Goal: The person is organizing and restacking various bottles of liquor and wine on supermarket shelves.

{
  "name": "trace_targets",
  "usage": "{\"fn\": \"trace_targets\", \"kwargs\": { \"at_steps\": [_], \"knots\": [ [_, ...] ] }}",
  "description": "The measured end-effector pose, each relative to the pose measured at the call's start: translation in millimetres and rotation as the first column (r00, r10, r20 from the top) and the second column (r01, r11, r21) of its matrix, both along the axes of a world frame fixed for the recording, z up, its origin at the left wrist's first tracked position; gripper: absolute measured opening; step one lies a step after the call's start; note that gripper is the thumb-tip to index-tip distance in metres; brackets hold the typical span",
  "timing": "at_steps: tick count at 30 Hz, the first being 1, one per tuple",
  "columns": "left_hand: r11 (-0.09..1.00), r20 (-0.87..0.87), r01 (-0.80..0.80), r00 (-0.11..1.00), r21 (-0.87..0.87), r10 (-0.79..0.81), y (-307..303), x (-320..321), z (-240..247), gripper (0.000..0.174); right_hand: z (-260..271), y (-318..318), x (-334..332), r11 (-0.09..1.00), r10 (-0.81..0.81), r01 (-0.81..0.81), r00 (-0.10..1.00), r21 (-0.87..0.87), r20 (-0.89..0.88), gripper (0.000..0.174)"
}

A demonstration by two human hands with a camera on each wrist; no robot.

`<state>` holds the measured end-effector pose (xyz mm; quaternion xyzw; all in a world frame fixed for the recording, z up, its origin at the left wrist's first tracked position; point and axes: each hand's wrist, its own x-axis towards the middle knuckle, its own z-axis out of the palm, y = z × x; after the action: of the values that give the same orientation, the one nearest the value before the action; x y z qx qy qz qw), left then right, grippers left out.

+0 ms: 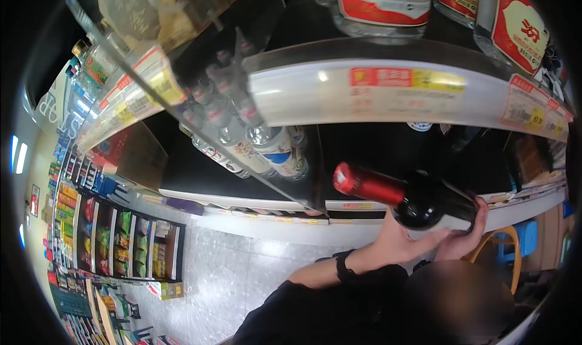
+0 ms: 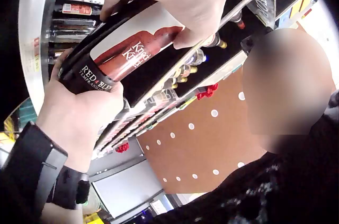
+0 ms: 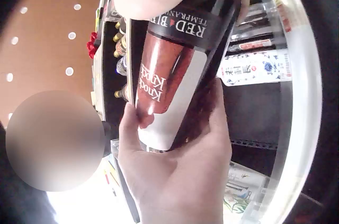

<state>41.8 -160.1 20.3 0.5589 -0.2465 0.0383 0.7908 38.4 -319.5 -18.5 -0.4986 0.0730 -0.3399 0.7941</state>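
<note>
Both my hands grip a dark wine bottle [image 1: 427,199], tilted on its side in front of a shelf. Its red foil neck [image 1: 379,186] points left in the head view. My left hand [image 1: 403,239] reaches in from the left and holds the bottle's body from below. Around the base end curl the fingers of my right hand [image 1: 471,231]. A label [image 2: 124,44] with red figures, "Knock Knock" and "RED BLEND" faces the wrist cameras. In both wrist views the hands clasp opposite ends of this label, and the fingers cover part of the glass.
A white price rail [image 1: 303,93] edges the upper shelf, where large clear bottles with red labels [image 1: 385,2] stand. Several clear bottles [image 1: 276,151] are grouped behind a transparent divider [image 1: 200,133] at left. Snack racks [image 1: 121,236] stand across the tiled floor [image 1: 221,266].
</note>
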Motion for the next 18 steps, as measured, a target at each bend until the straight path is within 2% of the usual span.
{"fn": "trace_targets", "kwargs": {
  "at_steps": [1, 2, 3, 5, 6, 7, 9, 10, 11, 14, 17, 18],
  "knots": [
    [0.998, -0.023, 0.043, 0.999, 0.039, -0.042, 4, -6, -2, 0.074, -2, 7, -11, 0.999, -0.041, 0.041, 0.999, 0.006, -0.011, 0.039],
    [0.996, 0.131, -0.04, 0.991, 0.084, 0.029, 8, -8, -6, 0.083, -7, 16, -19, 0.983, -0.061, 0.058, 0.998, 0.174, 0.014, 0.041],
    [1.0, 0.092, 0.002, 0.996, 0.013, -0.003, 11, -16, -6, 0.087, -8, 23, -28, 0.969, -0.126, 0.134, 0.991, 0.209, -0.052, 0.044],
    [0.999, 0.145, 0.029, 0.989, 0.04, -0.035, 21, -24, -12, 0.089, -18, 33, -49, 0.98, -0.139, 0.138, 0.99, 0.141, -0.007, 0.045],
    [0.997, 0.087, 0.075, 0.994, -0.012, -0.074, 23, -31, -14, 0.091, -19, 39, -56, 0.971, -0.156, 0.159, 0.987, 0.178, -0.03, 0.046],
    [0.996, 0.053, 0.082, 0.995, -0.021, -0.08, 29, -38, -10, 0.088, -18, 45, -65, 0.979, -0.167, 0.17, 0.985, 0.11, -0.034, 0.045],
    [0.995, 0.053, 0.095, 0.994, -0.016, -0.094, 41, -49, -8, 0.082, -14, 59, -84, 0.985, -0.12, 0.121, 0.993, 0.125, -0.017, 0.044],
    [0.995, 0.055, 0.097, 0.994, -0.009, -0.097, 47, -55, -9, 0.082, -17, 66, -90, 0.973, -0.229, 0.227, 0.972, -0.043, -0.048, 0.042],
    [0.994, 0.077, 0.11, 0.991, 0.024, -0.112, 52, -59, -12, 0.08, -18, 71, -96, 0.973, -0.229, 0.227, 0.972, -0.039, -0.044, 0.042],
    [0.991, 0.089, 0.13, 0.987, 0.031, -0.133, 65, -76, -13, 0.075, -7, 89, -117, 0.967, -0.184, 0.186, 0.982, 0.177, -0.027, 0.042],
    [0.996, 0.053, 0.089, 0.995, 0.012, -0.09, 75, -97, -11, 0.074, -27, 92, -138, 0.969, -0.231, 0.233, 0.972, 0.077, -0.041, 0.04],
    [0.998, 0.025, 0.061, 0.998, 0.005, -0.061, 79, -103, -10, 0.072, -33, 96, -146, 0.969, -0.204, 0.206, 0.978, 0.137, -0.032, 0.038]
  ]
}}
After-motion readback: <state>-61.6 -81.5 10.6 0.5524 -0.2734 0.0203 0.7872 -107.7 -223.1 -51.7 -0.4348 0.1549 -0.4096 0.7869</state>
